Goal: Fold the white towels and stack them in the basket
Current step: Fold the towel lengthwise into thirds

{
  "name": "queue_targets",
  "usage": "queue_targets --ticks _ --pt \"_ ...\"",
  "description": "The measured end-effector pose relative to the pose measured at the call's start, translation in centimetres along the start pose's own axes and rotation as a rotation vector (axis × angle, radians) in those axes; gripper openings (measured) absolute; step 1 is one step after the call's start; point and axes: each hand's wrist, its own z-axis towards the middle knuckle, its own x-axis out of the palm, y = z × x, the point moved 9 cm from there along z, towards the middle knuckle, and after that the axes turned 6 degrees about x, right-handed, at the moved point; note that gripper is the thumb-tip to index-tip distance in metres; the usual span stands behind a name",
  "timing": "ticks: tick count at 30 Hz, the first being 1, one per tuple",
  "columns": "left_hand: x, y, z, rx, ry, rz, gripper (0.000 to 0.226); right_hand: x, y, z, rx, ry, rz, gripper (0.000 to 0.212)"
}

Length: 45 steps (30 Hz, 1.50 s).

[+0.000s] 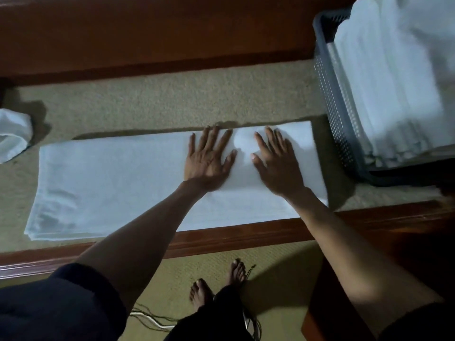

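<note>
Across the centre of the view ran a carpeted ledge [172, 104] with a wooden rail [246, 232] along its near side. On it lay the long white towel [110, 183], folded lengthwise into a band stretching from 9 o'clock to about 3 o'clock. At 2 o'clock, just beyond the band's right end, stood the grey perforated basket [337, 114], already holding a stack of folded white towels [394, 94].

Both hands lay flat on the band just right of its middle. The left hand [209, 161] and the right hand [278, 166] were side by side, fingers straight and spread, pressing the cloth and gripping nothing. At 9 o'clock, past the band's left end, sat a crumpled white towel [12, 136], not yet folded.

The band looked soft, limp and light. It would probably sag and lose its edges if lifted by one point. The two corners of the left end seemed the best hold for folding it over toward the right, followed by a flat palm under the finished bundle to carry it to the basket.
</note>
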Motion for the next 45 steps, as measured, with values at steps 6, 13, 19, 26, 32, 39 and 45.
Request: queue_targets --ticks 6,13,19,26,32,39,45 --pt "-0.2 -0.2 -0.1 -0.003 -0.026 0.023 0.064 -0.9 -5.1 -0.2 0.065 0.042 -0.054 0.063" --pt "-0.5 -0.3 -0.3 -0.015 -0.035 0.024 0.063 -3.6 -6.7 -1.9 0.338 -0.129 0.006 0.064" --pt "-0.5 -0.5 -0.4 -0.011 -0.037 0.028 0.063 -0.9 1.1 -2.1 0.171 -0.008 0.099 0.058" --pt "-0.5 -0.3 -0.6 -0.019 0.008 0.019 0.065 -1.5 -4.9 -3.2 0.187 0.048 -0.051 0.063" --pt "-0.5 0.0 -0.8 0.002 0.046 -0.084 0.065 -3.0 0.4 -1.8 0.263 -0.117 0.07 0.06" --pt "-1.6 8.1 -7.3 -0.071 0.009 -0.049 0.061 1.6 10.2 -0.9 0.154 -0.149 0.244 0.048" --pt "-4.6 20.1 -15.2 -0.283 0.001 -0.03 0.064 1.4 10.0 -1.1 0.137 -0.189 0.14 0.049"
